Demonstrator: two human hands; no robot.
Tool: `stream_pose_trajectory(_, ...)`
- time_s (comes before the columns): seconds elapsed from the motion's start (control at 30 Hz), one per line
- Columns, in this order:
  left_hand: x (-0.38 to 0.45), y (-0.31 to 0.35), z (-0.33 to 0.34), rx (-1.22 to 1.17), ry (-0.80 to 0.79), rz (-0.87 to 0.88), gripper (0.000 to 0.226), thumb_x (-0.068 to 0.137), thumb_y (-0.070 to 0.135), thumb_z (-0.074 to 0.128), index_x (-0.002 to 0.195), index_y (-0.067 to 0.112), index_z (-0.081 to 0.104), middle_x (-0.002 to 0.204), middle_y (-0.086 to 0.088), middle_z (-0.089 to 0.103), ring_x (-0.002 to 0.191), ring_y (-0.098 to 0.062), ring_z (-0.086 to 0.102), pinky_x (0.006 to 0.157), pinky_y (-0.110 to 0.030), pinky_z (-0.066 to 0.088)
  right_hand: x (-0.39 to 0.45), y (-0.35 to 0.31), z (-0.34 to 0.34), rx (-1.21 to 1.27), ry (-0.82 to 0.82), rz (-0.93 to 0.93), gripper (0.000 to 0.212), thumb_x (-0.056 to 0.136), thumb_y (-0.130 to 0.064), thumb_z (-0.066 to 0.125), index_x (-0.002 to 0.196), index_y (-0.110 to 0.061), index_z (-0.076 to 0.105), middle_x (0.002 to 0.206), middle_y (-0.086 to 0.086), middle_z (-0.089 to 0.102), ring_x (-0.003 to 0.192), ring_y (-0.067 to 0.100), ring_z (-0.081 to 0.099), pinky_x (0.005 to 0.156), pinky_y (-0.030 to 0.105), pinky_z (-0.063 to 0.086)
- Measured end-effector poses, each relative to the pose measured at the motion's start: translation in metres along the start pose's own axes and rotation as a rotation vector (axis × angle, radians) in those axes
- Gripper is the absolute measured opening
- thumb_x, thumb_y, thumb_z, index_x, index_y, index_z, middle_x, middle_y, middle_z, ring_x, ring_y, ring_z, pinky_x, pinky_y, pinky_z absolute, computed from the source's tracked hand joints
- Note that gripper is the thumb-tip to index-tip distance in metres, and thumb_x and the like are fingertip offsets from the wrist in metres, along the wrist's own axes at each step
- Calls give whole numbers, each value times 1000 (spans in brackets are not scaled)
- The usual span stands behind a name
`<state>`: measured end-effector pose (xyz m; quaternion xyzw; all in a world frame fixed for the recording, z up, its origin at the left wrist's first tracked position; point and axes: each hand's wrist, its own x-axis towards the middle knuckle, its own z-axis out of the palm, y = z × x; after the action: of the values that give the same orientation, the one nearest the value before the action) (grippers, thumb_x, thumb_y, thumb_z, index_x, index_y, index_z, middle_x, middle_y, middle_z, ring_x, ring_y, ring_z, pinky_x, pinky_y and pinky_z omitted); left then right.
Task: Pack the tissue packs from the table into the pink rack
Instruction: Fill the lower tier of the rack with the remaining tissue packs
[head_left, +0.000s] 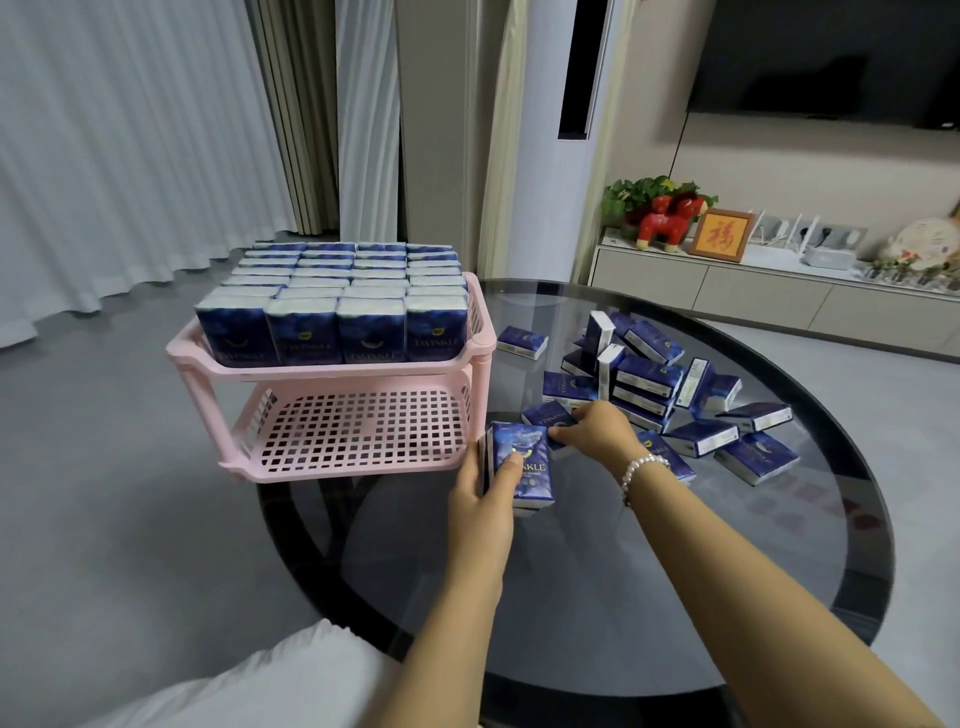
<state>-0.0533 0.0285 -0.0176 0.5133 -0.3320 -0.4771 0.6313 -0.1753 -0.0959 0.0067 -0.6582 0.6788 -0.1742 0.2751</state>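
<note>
Clamped upright in the left hand (480, 483), thumb across its face, a small stack of dark blue tissue packs (522, 465) stands near the round dark glass table (597, 613)'s left edge. Right hand (597, 426) fingers close over another blue pack (545, 415) at the loose pile (670, 395) toward the table's middle. Best to square the packs together before sliding them onto the pink plastic rack (332, 410)'s bare lower shelf; its top tier is full. Grey floor and pale curtains lie beyond.
</note>
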Motion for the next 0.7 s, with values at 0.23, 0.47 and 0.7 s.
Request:
stream_pose_trajectory(0.23, -4, 3, -1, -29, 4, -12, 41, 91, 18, 59, 131, 26, 53, 123, 12, 61, 109, -1, 57, 83, -12, 39, -27, 8, -2, 199, -25, 13, 32, 78, -26, 75, 61, -14, 50, 59, -3, 47, 55, 10, 42, 53, 24, 32)
stream_pose_trajectory(0.47, -10, 6, -4, -23, -37, -23, 40, 92, 19, 58, 131, 27, 53, 119, 15, 62, 98, 10, 55, 74, -7, 37, -67, 28, -24, 621, 74, -98, 21, 87, -13, 64, 103, -26, 61, 95, 8, 63, 79, 18, 59, 77, 33, 52)
stream_pose_trajectory(0.7, -14, 5, -3, 35, -146, -87, 53, 95, 27, 55, 144, 30, 37, 135, 17, 50, 113, 0, 50, 96, -22, 31, -105, 27, -57, 729, -19, -275, 21, 93, -14, 55, 113, -13, 57, 99, 1, 69, 86, 10, 65, 86, 30, 50)
